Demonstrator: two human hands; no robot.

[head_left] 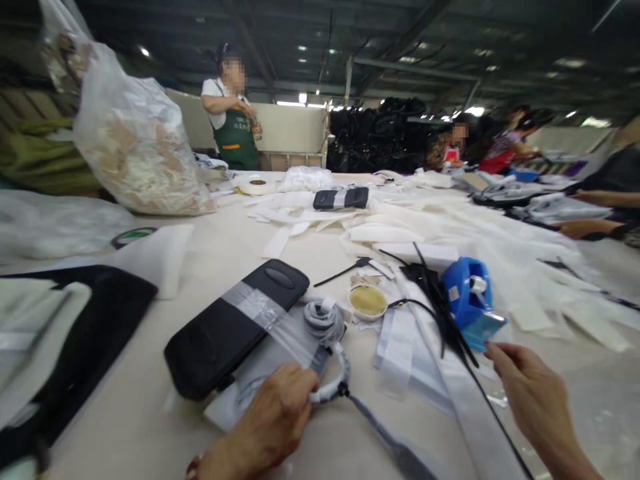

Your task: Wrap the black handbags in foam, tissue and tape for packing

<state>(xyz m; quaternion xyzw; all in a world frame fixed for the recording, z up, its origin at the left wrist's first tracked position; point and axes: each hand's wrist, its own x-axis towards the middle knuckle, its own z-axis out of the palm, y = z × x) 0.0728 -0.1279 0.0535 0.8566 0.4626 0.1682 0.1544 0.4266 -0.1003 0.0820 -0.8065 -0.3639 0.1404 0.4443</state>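
My left hand [280,413] is closed at the lower middle, its fingers on a grey-white wrapped strap loop [343,370]. Beside it lies a black padded piece [235,327] with a band of clear tape around its middle, partly over a clear plastic bag. A coil of grey wrapped cord [324,322] rests on that bag. On the right, my right hand [535,393] pinches at the end of the tape on a blue tape dispenser [467,290]; the bit of tape between the fingertips is barely visible.
A round dish [367,301] and black straps [443,310] lie between my hands. White strips [490,267] cover the far right. A second black padded piece [341,198] lies farther back. A large filled plastic bag [135,140] stands far left. Several people work beyond the table.
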